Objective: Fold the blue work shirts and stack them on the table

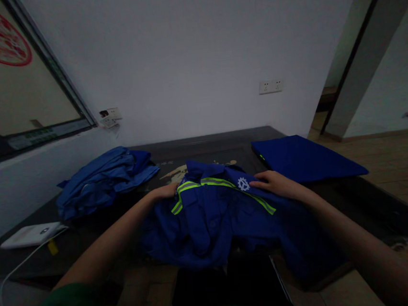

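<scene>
A dark blue work jacket with yellow-green and grey reflective stripes and a white gear emblem lies face up before me, collar away from me. Its lower part and one sleeve hang over the near edge of the table. At the left shoulder of the jacket, my left hand is closed on the cloth, its fingertips partly hidden by fabric. My right hand grips the cloth on the other side, beside the gear emblem, thumb and fingers pressed on the fabric.
A rumpled heap of blue clothes lies on the dark table at the left. At the right is a flat, folded blue garment. A white device with a cable sits near the left edge. Behind rises a wall with sockets.
</scene>
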